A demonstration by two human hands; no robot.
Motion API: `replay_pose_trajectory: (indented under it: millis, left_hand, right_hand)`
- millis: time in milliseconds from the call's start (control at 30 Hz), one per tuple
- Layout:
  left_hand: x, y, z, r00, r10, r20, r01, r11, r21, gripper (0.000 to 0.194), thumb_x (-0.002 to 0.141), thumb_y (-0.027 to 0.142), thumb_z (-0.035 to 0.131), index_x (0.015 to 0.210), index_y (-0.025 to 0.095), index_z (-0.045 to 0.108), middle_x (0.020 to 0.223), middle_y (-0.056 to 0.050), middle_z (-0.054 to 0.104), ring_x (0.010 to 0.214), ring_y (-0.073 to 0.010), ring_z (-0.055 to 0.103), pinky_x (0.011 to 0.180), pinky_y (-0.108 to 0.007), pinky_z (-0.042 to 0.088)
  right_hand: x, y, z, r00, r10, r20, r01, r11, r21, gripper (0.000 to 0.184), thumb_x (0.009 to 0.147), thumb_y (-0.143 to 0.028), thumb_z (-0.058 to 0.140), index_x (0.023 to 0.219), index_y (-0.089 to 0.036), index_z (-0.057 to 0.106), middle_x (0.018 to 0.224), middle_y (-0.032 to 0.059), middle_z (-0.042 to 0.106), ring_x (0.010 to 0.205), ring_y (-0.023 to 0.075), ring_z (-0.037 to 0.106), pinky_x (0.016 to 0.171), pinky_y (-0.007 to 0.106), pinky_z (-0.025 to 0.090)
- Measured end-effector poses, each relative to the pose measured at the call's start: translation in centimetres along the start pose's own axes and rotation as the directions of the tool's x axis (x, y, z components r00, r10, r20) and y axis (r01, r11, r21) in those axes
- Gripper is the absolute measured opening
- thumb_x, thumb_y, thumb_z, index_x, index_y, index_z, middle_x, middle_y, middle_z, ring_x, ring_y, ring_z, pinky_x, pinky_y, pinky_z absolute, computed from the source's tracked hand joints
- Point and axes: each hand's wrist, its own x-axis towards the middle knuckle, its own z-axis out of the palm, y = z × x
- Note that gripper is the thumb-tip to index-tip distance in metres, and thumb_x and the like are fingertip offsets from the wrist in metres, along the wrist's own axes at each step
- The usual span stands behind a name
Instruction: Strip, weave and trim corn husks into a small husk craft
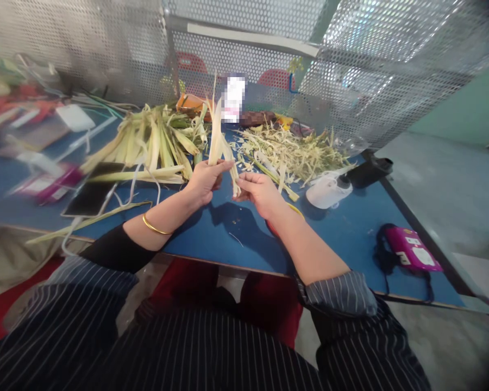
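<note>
Pale dry corn husk (216,133) stands upright between my hands, over the near middle of the blue table. My left hand (207,180) is closed around its lower part. With fingers pinched, my right hand (257,191) holds a strip of the same husk that hangs down to the right. Behind my left hand lies a heap of long greenish-yellow husks (157,138). Beyond my right hand spreads a pile of thin shredded husk strips (297,152). Part of a red and yellow round item (273,228) shows beneath my right wrist.
A smartphone (93,190) with a white cable lies at left on the blue table (330,244). White (329,190) and black (370,172) thread spools sit at right, near a magenta box (413,250) with black straps. A perforated metal screen (244,49) stands behind.
</note>
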Motion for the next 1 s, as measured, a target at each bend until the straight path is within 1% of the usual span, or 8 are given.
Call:
replay_pose_trajectory:
  millis: [133,233,367,467,633,733,867,1000]
  left_hand:
    - [0.0,0.1,-0.1,0.998,0.054,-0.023,-0.053,0.998,0.013,0.030,0.072,0.025,0.073,0.061,0.019,0.046,0.043,0.011,0.025,0.038,-0.0036,0.018,0.040,-0.024,0.013]
    - [0.2,-0.3,-0.2,0.961,0.235,-0.150,-0.210,0.964,0.161,0.027,0.068,0.027,0.077,0.061,0.017,0.052,0.047,0.008,0.035,0.042,-0.0045,0.027,0.042,-0.023,0.021]
    - [0.4,-0.9,-0.2,0.903,0.379,-0.204,-0.293,0.889,0.353,0.026,0.067,0.031,0.076,0.060,0.016,0.056,0.052,0.005,0.042,0.049,-0.0064,0.035,0.047,-0.023,0.028]
    - [0.4,-1.2,-0.2,0.910,0.369,-0.187,-0.278,0.880,0.385,0.026,0.068,0.033,0.077,0.061,0.016,0.058,0.052,0.005,0.042,0.049,-0.0068,0.035,0.047,-0.023,0.027]
    - [0.6,-1.2,-0.4,0.917,0.365,-0.161,-0.289,0.886,0.362,0.027,0.067,0.034,0.078,0.062,0.016,0.059,0.052,0.005,0.042,0.049,-0.0066,0.034,0.046,-0.023,0.027]
    - [0.6,-1.2,-0.4,0.916,0.374,-0.144,-0.293,0.870,0.396,0.026,0.067,0.033,0.078,0.063,0.015,0.060,0.053,0.005,0.044,0.050,-0.0067,0.035,0.047,-0.022,0.028]
    - [0.5,-1.1,-0.3,0.918,0.374,-0.130,-0.290,0.858,0.423,0.027,0.066,0.033,0.079,0.061,0.015,0.060,0.052,0.005,0.041,0.049,-0.0061,0.032,0.046,-0.023,0.025]
    - [0.4,-0.6,-0.2,0.923,0.361,-0.135,-0.278,0.866,0.416,0.026,0.063,0.029,0.080,0.059,0.014,0.059,0.052,0.005,0.043,0.049,-0.0059,0.033,0.046,-0.023,0.024]
  right_hand:
    - [-0.1,-0.4,0.0,0.999,0.030,0.020,-0.030,0.999,0.017,0.027,0.074,-0.047,0.069,0.078,-0.020,0.062,0.068,-0.0002,0.066,0.058,0.0120,0.064,0.056,0.026,0.053]
    - [-0.6,-0.4,0.8,0.988,-0.128,-0.086,0.100,0.956,-0.275,0.032,0.075,-0.050,0.067,0.088,-0.021,0.058,0.078,0.0022,0.068,0.065,0.0154,0.066,0.060,0.030,0.053]
    - [-1.4,-0.1,1.8,0.895,-0.426,-0.133,0.178,0.613,-0.770,0.034,0.072,-0.039,0.071,0.096,-0.022,0.053,0.086,0.0033,0.069,0.066,0.0175,0.064,0.064,0.033,0.049]
    - [-1.3,0.4,1.7,0.883,-0.458,-0.107,0.143,0.478,-0.867,0.016,0.078,-0.026,0.060,0.092,-0.021,0.054,0.079,0.0033,0.069,0.067,0.0193,0.064,0.065,0.034,0.047]
    - [-0.7,0.6,1.2,0.910,-0.384,-0.158,0.118,0.604,-0.788,0.011,0.079,-0.028,0.059,0.087,-0.023,0.053,0.076,0.0010,0.070,0.068,0.0185,0.064,0.065,0.032,0.047]
    - [-0.7,0.5,1.5,0.907,-0.383,-0.173,0.079,0.559,-0.826,0.019,0.077,-0.036,0.064,0.084,-0.023,0.053,0.076,0.0016,0.069,0.068,0.0192,0.064,0.065,0.033,0.047]
    - [-0.9,0.3,1.5,0.905,-0.395,-0.159,0.065,0.496,-0.866,0.001,0.079,-0.023,0.055,0.079,-0.022,0.055,0.075,0.0027,0.069,0.068,0.0193,0.064,0.065,0.033,0.046]
    - [-0.8,0.3,1.1,0.948,-0.288,-0.133,0.100,0.669,-0.737,0.008,0.081,-0.018,0.049,0.079,-0.021,0.057,0.078,0.0036,0.071,0.065,0.0168,0.067,0.062,0.029,0.049]
